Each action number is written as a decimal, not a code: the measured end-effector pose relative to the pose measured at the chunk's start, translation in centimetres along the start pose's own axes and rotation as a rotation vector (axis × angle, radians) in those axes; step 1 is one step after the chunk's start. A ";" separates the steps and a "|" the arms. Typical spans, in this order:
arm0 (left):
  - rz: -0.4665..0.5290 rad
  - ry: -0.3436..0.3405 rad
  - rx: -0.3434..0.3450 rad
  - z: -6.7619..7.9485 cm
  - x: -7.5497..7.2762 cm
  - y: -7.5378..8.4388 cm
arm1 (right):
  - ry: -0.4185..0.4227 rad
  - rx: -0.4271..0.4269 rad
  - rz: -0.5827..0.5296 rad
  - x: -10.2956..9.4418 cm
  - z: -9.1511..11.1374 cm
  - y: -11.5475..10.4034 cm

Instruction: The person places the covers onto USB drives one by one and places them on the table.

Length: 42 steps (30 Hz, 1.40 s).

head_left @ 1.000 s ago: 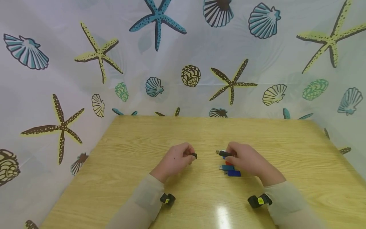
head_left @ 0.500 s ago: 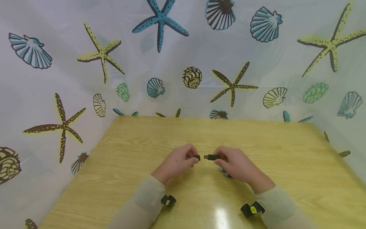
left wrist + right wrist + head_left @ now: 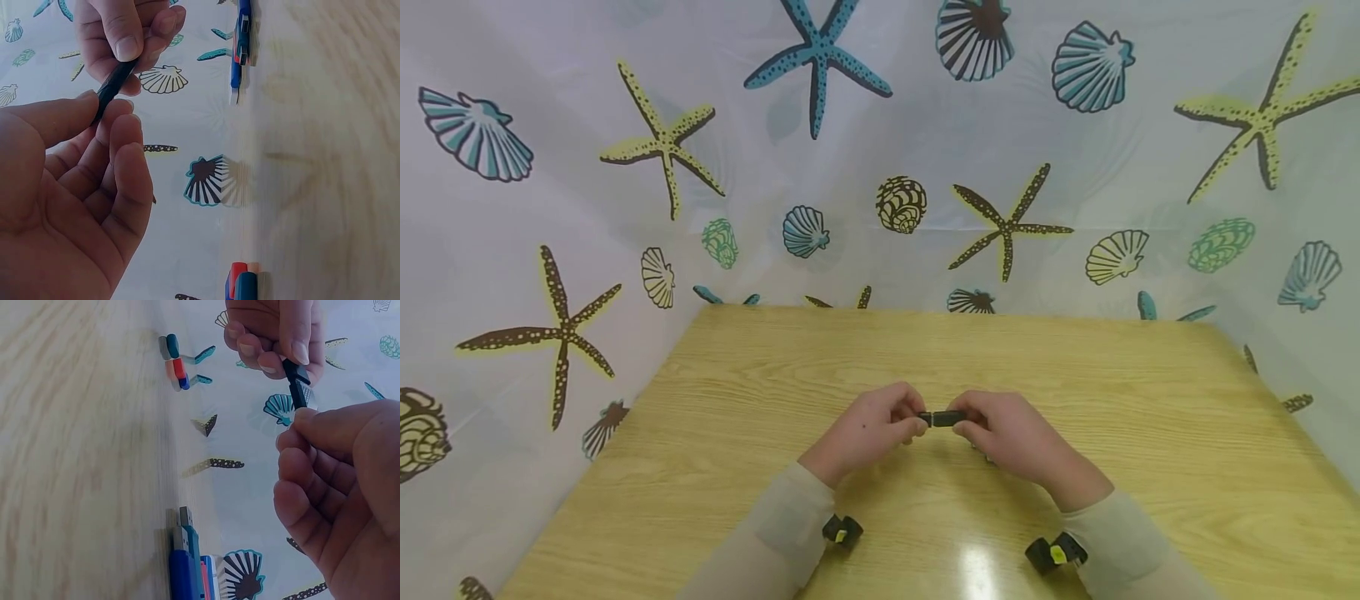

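My left hand (image 3: pixel 876 422) pinches a small black cap (image 3: pixel 927 418) between thumb and fingertips. Facing it, my right hand (image 3: pixel 1007 429) grips a black USB flash drive (image 3: pixel 949 418) by its body. The drive's connector end meets the cap's mouth, and a thin light line shows between the two in the head view. From the right wrist, the drive (image 3: pixel 298 392) and cap (image 3: pixel 296 370) lie almost end to end above the table. Other fingers of both hands curl loosely below the pinch.
Uncapped blue and teal USB drives (image 3: pixel 184 569) lie on the wooden table (image 3: pixel 760 358) under my right hand, mostly hidden in the head view. Red, blue and teal caps (image 3: pixel 179 365) lie on the left side. A shell-patterned cloth (image 3: pixel 850 167) hangs behind the table.
My right hand has carried the black drive left, away from the other drives, to the cap. The gap between connector and cap has closed. My left hand has shifted slightly right.
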<state>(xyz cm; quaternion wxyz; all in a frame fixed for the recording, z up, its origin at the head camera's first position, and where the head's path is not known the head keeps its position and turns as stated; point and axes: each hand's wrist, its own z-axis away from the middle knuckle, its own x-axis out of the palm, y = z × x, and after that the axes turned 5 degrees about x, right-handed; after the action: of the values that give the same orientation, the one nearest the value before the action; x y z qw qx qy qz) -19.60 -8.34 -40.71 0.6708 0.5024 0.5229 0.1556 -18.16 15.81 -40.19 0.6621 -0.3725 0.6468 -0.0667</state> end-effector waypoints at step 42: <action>-0.103 0.021 0.071 0.2 0.5 0.6 | 0.015 -0.007 0.009 -0.3 0.3 -0.5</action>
<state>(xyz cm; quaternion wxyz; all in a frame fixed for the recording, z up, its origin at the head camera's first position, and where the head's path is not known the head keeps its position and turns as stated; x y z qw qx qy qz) -19.02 -7.82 -40.48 0.6542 0.4967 0.5602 0.1076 -17.76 15.71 -39.73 0.6563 -0.3716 0.6535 -0.0643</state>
